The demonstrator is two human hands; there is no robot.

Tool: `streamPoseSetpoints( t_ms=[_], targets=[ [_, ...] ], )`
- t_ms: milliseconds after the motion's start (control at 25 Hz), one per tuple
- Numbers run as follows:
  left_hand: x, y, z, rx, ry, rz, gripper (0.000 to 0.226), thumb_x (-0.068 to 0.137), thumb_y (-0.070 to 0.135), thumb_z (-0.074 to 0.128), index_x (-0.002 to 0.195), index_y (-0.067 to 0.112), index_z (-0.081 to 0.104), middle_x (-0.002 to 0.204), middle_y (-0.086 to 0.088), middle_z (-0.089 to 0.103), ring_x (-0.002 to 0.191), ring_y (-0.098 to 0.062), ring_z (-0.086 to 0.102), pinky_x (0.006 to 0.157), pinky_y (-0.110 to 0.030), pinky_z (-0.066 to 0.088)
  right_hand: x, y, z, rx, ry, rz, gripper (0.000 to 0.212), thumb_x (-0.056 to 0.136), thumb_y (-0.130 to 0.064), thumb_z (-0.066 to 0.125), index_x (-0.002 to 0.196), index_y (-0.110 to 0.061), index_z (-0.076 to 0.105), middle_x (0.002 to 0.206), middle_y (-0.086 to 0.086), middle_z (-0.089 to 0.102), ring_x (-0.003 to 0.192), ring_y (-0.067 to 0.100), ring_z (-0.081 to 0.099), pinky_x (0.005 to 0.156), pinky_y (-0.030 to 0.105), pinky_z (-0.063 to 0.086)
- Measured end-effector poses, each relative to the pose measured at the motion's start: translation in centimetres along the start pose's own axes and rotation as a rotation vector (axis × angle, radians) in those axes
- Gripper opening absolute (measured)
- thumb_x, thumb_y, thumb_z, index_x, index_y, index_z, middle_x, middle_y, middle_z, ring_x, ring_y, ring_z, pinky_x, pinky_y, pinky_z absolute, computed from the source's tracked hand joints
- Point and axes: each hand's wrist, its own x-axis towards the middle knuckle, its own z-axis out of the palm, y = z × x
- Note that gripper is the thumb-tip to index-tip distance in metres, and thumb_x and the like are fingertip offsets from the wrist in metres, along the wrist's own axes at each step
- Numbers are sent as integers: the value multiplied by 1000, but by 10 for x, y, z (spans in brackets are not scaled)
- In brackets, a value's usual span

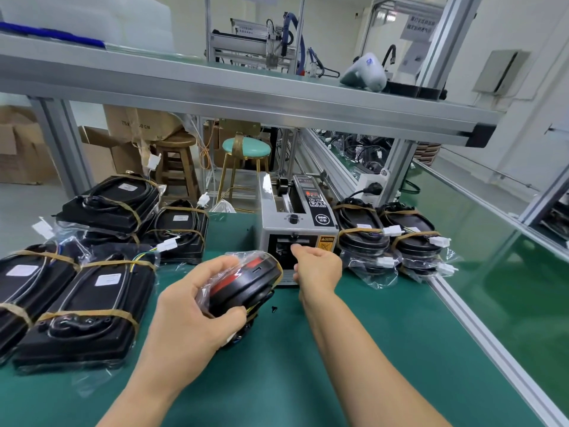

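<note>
- Fingers [220, 262] of the left hand [187, 306] curl over a black-and-red unit [246, 283] inside a clear bag [204, 292], thumb underneath, holding it just above the counter [354, 349] at the middle of the view.
- Over at 12 o'clock from the held unit, the right hand [317, 266] is at the outlet of the tape dispenser [295, 224]. Its fingers are loosely curled with the tips at the slot, and I cannot tell whether they pinch a strip of tape.
- Judged done: a group of taped units [89, 303], bagged and bound with brown bands, lies at 9 o'clock, and two taped stacks [388, 238] stand at 2 o'clock.
- Judged left: the held unit shows only a brownish strip at its far edge. It probably needs tape drawn from the dispenser and wrapped round before it joins a pile.
- Containers: each unit sits in its own clear plastic bag together with a coiled cable. White connectors [167, 244] stick out near the bag mouths, and loose bag ends spread on the counter.
- Cardboard boxes [135, 124] stand at 11 o'clock behind the counter, and what is in them is hidden.
</note>
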Motion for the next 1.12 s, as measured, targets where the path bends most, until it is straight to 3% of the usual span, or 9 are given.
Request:
streamPoseSetpoints(
  t_ms=[120,200,320,400,480,640,1000,1120],
  targets=[
    [-2,1,0,22,-10,9,53,53,15,67,102,36,67,94,16,72,71,-21,67,64,-18,53,-3,-5,7,62,42,44,18,82,-14,70,67,-17,61,77,10,62,70,25,52,72,36,49],
    [-5,2,0,28,-18,21,51,54,16,68,102,36,66,93,17,71,75,-16,68,66,-19,54,-15,-11,0,106,-19,77,18,85,-12,67,69,-15,59,73,7,56,64,20,47,63,30,42],
    [-8,5,1,10,5,34,49,53,23,77,99,36,66,94,20,70,82,-3,67,67,-10,50,-49,-21,-30,171,-416,-47,12,86,-20,68,74,-17,69,78,-4,64,74,10,57,67,22,36],
    [-9,4,2,23,22,46,50,54,28,79,101,35,65,98,20,70,89,-1,66,73,-7,47,-76,-24,-49,136,-720,-166,9,80,-27,70,75,-22,76,111,-12,68,101,-3,61,82,19,39],
    [-11,3,4,28,31,53,50,56,27,78,103,34,65,100,18,70,93,-3,66,77,-9,47,-94,-27,-59,94,-843,-221,8,75,-27,73,69,-23,75,128,-15,59,117,-6,54,94,19,38],
    [-14,4,6,35,57,68,49,56,25,77,103,36,64,98,21,69,90,1,66,74,-4,44,-95,-29,-62,37,-821,-263,19,83,-12,68,65,-18,71,129,-12,57,118,0,56,100,26,39],
    [-15,2,8,28,53,75,50,58,25,77,106,33,64,102,19,69,96,-1,65,80,-8,45,-96,-31,-59,-62,-750,-353,20,82,-5,68,65,-14,71,122,-5,58,93,-12,59,74,5,45],
    [-15,3,9,24,61,79,49,58,25,77,104,35,64,101,21,69,94,1,65,78,-7,45,-98,-28,-57,-85,-702,-416,25,82,-3,68,61,-17,70,120,-3,60,98,-12,58,77,6,43]
  ],
)
